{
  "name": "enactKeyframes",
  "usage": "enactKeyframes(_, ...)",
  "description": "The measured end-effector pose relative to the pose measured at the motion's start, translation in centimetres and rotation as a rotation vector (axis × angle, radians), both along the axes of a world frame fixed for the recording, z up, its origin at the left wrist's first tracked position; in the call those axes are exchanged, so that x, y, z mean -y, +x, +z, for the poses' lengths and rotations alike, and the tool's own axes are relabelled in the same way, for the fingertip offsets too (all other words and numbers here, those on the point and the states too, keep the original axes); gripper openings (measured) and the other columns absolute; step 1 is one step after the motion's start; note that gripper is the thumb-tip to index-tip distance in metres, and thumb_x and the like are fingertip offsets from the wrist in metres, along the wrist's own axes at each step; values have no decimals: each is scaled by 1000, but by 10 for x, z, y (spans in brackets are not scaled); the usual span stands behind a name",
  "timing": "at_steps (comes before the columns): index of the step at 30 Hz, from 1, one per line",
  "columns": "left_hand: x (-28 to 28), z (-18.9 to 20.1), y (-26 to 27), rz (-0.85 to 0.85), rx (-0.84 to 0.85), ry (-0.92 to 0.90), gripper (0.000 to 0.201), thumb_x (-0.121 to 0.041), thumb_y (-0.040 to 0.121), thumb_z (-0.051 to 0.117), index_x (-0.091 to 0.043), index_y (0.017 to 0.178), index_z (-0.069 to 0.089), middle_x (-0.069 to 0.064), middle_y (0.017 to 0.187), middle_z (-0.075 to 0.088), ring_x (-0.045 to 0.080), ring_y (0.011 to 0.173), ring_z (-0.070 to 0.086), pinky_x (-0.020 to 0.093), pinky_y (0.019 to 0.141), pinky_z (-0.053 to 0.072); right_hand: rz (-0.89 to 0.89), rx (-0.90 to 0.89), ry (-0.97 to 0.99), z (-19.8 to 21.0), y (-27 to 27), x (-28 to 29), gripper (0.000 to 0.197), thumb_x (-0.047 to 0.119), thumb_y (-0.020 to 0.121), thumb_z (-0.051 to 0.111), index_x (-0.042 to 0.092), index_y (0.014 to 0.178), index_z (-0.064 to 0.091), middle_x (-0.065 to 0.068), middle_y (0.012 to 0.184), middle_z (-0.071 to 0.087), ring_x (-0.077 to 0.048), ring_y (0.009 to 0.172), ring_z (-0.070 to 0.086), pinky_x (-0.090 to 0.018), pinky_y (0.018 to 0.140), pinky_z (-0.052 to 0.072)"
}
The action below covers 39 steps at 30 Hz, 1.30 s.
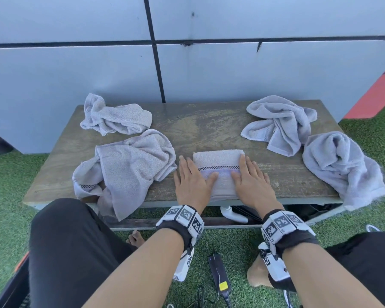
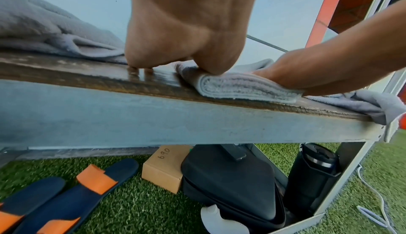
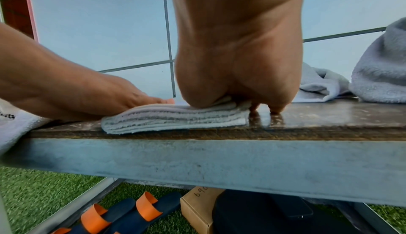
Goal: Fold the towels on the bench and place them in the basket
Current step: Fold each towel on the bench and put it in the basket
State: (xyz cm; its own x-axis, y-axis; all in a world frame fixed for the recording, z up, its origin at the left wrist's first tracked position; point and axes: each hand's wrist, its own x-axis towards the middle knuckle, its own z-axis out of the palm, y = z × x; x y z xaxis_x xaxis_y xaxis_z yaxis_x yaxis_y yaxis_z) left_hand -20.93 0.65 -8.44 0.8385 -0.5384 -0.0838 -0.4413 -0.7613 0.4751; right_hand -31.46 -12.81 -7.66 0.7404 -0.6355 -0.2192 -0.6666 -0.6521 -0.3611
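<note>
A folded grey towel (image 1: pixel 218 158) with a checkered band lies at the front middle of the wooden bench (image 1: pixel 209 127). My left hand (image 1: pixel 190 181) lies flat on its left edge and my right hand (image 1: pixel 249 180) flat on its right edge, fingers straight, both pressing down. The wrist views show the towel's stacked layers (image 2: pixel 241 88) (image 3: pixel 175 118) under both palms, with fingertips touching the wood beside it. Crumpled towels lie at the back left (image 1: pixel 116 116), front left (image 1: pixel 129 165), back right (image 1: pixel 280 123) and far right (image 1: pixel 340 167). No basket is clearly seen.
A panelled wall stands right behind the bench. Under it are sandals (image 2: pixel 66 194), a cardboard box (image 2: pixel 164 168), a black bag (image 2: pixel 230 185) and a dark bottle (image 2: pixel 312 173). A charger (image 1: pixel 219 272) lies on the grass by my feet. A dark crate edge (image 1: pixel 9 290) shows at lower left.
</note>
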Motion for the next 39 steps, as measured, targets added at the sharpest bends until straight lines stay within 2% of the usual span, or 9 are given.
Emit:
enactKeyframes(5,8,16,2,54,-21,-43,63,-53,86,64,-1,121,54,19,143,41,32,136,37,43,114,30,10,-6,55,10,-2,4,73,46,102,37,25,159,-3,-5,161,17,-35,144,17,-52,118,17)
enactKeyframes(9,6,39,10,-4,-269,-239,22,-28,82,66,-9,84,55,13,100,62,22,78,55,32,65,45,13,62,241,16,-5,15,90,41,96,56,20,159,-5,0,165,9,-34,152,6,-51,121,12)
enactKeyframes(11,1,60,12,-42,-474,-382,11,-17,85,62,-9,92,59,3,83,61,13,64,50,23,52,36,-72,138,408,26,-3,13,87,40,95,59,18,158,3,-4,157,32,-33,147,24,-51,112,33)
enactKeyframes(13,-7,84,16,-78,-548,-474,11,-13,87,62,-16,97,63,-5,78,61,9,65,53,19,53,37,-166,206,544,38,3,5,75,45,94,59,16,154,21,-8,136,51,-29,124,50,-45,90,50)
enactKeyframes(17,-48,131,38,-52,-572,-632,26,-11,82,68,-22,106,67,-3,99,74,17,90,68,28,73,50,-221,347,824,76,28,-26,39,45,89,60,17,116,64,-6,118,63,-22,96,61,-41,85,49)
enactKeyframes(25,-229,197,82,277,-471,-1024,7,-21,88,72,-25,93,70,-11,79,74,11,76,70,28,70,55,297,531,912,166,130,-167,27,20,93,63,16,120,66,-4,118,73,-25,112,68,-52,103,49)
enactKeyframes(31,-409,156,79,776,-269,-1192,27,-31,89,69,-15,110,72,8,108,76,26,95,71,39,81,56,697,447,708,164,195,-344,20,34,91,67,19,105,64,-1,97,69,-16,89,64,-32,73,47)
enactKeyframes(35,-491,91,52,1092,-231,-1129,18,-28,92,66,-13,94,75,1,83,77,18,74,70,25,60,53,877,193,582,115,216,-446,18,29,95,63,14,96,53,1,84,54,-17,73,52,-29,57,33)
enactKeyframes(39,-535,8,30,1413,-343,-965,13,-23,93,62,-13,86,66,2,78,68,16,70,62,26,56,44,935,-125,475,37,213,-522,48,22,95,58,5,134,35,-18,127,58,-37,114,59,-39,84,47)
